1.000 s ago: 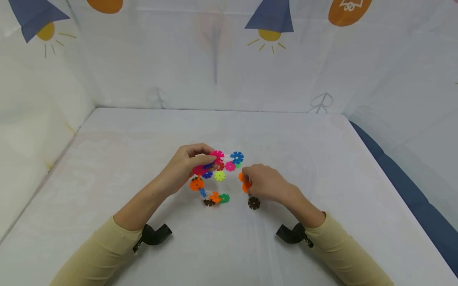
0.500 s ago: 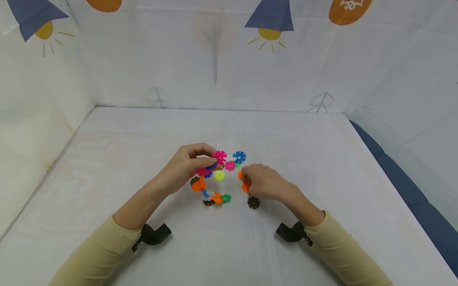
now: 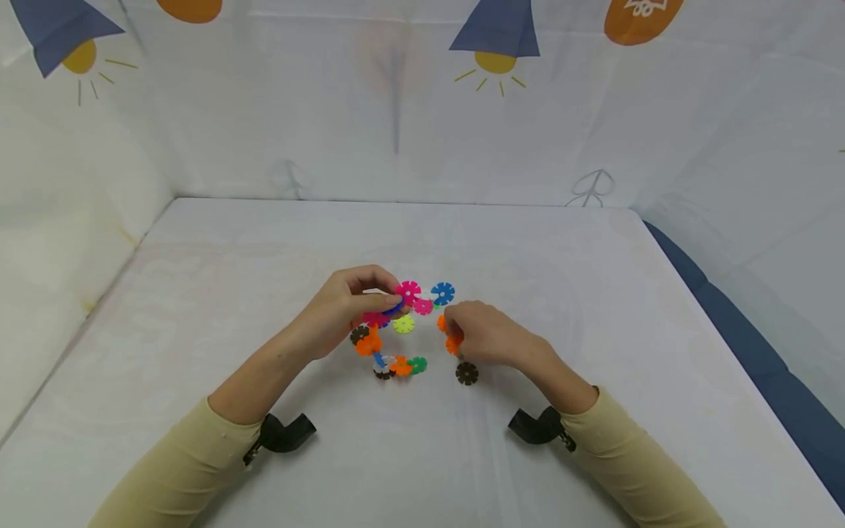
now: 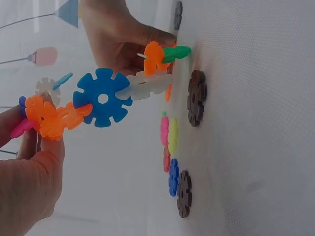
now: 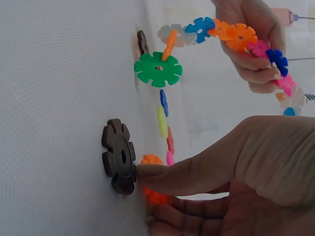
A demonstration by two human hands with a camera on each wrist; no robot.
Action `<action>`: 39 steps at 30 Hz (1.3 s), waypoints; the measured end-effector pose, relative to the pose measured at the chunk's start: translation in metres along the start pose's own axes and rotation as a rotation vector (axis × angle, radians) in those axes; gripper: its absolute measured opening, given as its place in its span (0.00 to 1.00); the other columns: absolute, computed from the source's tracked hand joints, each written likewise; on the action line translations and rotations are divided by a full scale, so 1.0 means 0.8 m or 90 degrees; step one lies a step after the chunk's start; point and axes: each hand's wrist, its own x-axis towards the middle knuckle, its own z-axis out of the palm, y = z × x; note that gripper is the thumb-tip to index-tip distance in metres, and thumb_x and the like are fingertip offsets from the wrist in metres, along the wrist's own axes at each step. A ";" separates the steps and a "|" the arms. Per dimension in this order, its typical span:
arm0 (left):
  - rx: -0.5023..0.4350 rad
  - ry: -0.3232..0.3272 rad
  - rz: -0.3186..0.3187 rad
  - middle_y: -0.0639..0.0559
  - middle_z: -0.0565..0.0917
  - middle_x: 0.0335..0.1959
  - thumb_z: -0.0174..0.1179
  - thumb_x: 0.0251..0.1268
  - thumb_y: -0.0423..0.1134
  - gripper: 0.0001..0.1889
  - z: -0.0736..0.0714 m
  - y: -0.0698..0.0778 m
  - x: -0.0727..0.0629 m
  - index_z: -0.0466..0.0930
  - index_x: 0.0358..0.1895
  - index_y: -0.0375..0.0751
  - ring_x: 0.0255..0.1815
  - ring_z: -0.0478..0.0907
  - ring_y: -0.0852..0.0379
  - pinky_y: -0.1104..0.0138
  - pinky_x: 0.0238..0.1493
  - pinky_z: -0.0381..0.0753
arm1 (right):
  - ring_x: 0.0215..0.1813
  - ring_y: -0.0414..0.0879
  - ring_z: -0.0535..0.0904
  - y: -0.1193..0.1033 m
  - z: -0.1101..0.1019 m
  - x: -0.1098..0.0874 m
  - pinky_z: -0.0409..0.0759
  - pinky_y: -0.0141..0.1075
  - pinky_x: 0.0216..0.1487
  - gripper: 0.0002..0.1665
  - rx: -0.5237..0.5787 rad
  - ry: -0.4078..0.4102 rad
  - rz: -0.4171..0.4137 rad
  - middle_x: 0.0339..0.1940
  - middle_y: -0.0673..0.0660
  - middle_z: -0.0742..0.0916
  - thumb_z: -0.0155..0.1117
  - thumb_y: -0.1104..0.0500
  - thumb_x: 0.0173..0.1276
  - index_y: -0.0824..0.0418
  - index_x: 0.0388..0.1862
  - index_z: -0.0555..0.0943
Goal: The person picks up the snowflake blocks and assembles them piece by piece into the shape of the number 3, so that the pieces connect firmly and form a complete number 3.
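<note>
Round a yellow disc (image 3: 403,324): pink disc (image 3: 409,292) at twelve o'clock, blue disc (image 3: 443,293) at two, brown disc (image 3: 466,373) at four.

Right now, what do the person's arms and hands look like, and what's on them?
The pale yellow-tan fabric left sleeve and matching right sleeve are plain and end before the wrists. A bent black piece sticks out by the left cuff; its black twin is by the right. The left hand and right hand wear no gloves.

A white, lamp-printed cloth sheet (image 3: 264,110) is hanging behind the flat white table (image 3: 568,271). Dark-blue curved padding (image 3: 749,348) is showing at right.
</note>
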 end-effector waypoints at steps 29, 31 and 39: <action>-0.006 -0.048 -0.030 0.53 0.84 0.38 0.56 0.70 0.36 0.07 0.000 0.001 0.000 0.80 0.47 0.40 0.41 0.84 0.57 0.67 0.48 0.85 | 0.38 0.46 0.76 0.022 -0.039 -0.011 0.77 0.37 0.40 0.06 0.121 0.056 -0.060 0.32 0.52 0.83 0.61 0.67 0.65 0.58 0.32 0.83; -0.002 -0.054 -0.034 0.53 0.84 0.37 0.57 0.70 0.36 0.07 0.000 0.002 -0.001 0.80 0.46 0.40 0.39 0.84 0.58 0.67 0.45 0.84 | 0.36 0.46 0.77 0.022 -0.044 -0.014 0.78 0.37 0.39 0.07 0.135 0.071 -0.067 0.32 0.53 0.84 0.60 0.67 0.66 0.58 0.34 0.83; 0.026 -0.095 -0.057 0.48 0.83 0.39 0.57 0.69 0.34 0.03 0.004 0.001 -0.002 0.78 0.41 0.39 0.38 0.86 0.53 0.71 0.32 0.79 | 0.32 0.53 0.81 0.021 -0.057 -0.022 0.83 0.47 0.38 0.04 0.285 0.123 -0.096 0.35 0.61 0.86 0.63 0.60 0.69 0.54 0.38 0.84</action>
